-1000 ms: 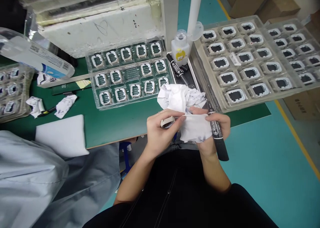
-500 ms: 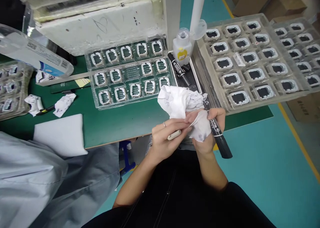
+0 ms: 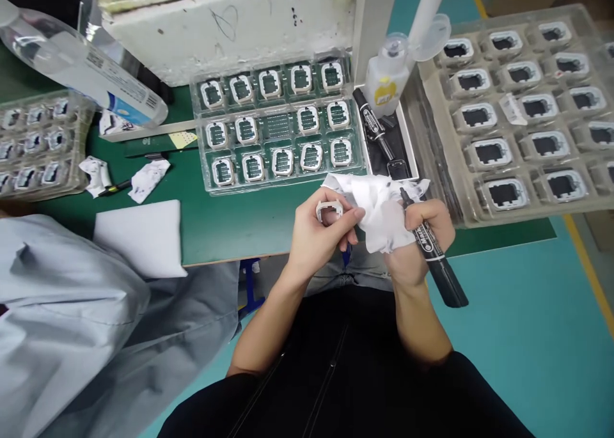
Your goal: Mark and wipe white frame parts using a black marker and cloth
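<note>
The left hand [image 3: 314,240] curls to hold a white, rounded plastic frame [image 3: 329,204] beside the crumpled white cloth [image 3: 381,217]. The right hand [image 3: 407,261] clasps cloth and black marker [image 3: 434,252], best angled clear of the frame.

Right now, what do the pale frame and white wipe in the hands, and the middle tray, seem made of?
Pale frame: probably matte plastic, though coated metal is possible; it looks stiff and moulded.
White wipe: soft, matte fabric or paper, judging by its loose wrinkles.
Middle tray: apparently thin, glossy clear plastic, since the green table shows through its moulded pockets.
</note>
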`<state>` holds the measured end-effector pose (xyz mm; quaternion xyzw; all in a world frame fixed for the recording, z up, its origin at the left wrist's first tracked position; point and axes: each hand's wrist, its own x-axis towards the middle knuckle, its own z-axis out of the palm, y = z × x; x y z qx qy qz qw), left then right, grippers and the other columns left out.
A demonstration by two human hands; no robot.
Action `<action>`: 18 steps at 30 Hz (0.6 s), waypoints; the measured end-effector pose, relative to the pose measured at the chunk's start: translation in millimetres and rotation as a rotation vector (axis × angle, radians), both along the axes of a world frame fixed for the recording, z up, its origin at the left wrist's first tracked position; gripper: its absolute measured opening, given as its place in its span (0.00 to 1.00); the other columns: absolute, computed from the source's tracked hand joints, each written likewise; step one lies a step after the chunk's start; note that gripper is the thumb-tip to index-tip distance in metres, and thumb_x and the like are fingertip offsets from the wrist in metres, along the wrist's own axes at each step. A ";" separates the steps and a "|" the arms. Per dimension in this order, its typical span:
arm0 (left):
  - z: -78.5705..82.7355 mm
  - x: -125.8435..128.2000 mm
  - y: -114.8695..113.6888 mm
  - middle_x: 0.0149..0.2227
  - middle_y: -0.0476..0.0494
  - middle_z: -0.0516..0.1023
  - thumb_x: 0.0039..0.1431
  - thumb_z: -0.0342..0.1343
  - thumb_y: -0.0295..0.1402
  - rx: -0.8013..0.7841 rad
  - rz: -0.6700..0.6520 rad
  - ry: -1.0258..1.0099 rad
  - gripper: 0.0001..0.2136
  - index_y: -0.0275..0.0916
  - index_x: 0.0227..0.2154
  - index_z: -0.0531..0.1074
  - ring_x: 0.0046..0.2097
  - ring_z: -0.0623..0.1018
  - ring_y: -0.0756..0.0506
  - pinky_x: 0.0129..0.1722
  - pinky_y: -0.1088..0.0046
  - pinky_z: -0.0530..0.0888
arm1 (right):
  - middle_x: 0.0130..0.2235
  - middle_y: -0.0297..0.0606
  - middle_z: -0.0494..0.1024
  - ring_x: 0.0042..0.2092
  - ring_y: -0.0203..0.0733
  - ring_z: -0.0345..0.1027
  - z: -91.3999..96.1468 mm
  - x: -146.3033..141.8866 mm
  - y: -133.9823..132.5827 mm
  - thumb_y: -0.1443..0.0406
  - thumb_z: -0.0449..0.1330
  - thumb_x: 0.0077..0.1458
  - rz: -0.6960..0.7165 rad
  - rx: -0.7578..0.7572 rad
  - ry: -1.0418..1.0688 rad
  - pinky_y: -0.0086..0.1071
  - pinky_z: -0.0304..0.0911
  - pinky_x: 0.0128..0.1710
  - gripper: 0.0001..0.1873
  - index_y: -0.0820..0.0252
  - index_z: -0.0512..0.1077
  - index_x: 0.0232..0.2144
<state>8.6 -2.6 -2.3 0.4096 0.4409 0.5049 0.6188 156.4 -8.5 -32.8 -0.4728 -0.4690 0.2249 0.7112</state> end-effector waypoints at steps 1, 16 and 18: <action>0.2 0.5 0.7 0.21 0.54 0.82 0.57 0.82 0.42 -0.003 0.010 -0.008 0.20 0.42 0.34 0.74 0.17 0.75 0.52 0.17 0.80 0.71 | 0.25 0.25 0.64 0.25 0.37 0.59 1.3 -0.9 -1.7 0.56 0.76 0.65 0.000 -0.020 -0.031 0.36 0.59 0.26 0.27 0.50 0.62 0.25; -5.1 1.1 -4.1 0.18 0.59 0.77 0.66 0.72 0.36 -0.077 -0.039 0.025 0.18 0.47 0.36 0.64 0.14 0.71 0.50 0.12 0.78 0.65 | 0.21 0.21 0.74 0.22 0.31 0.69 34.0 -2.5 0.8 0.71 0.75 0.62 0.362 -0.131 -0.283 0.27 0.64 0.24 0.20 0.53 0.69 0.26; -7.7 1.1 -5.0 0.19 0.60 0.77 0.67 0.72 0.37 -0.061 -0.036 0.053 0.17 0.47 0.37 0.65 0.15 0.71 0.51 0.13 0.77 0.64 | 0.21 0.21 0.75 0.21 0.30 0.69 36.2 -0.8 2.1 0.70 0.76 0.62 0.382 -0.138 -0.298 0.26 0.63 0.23 0.21 0.54 0.69 0.26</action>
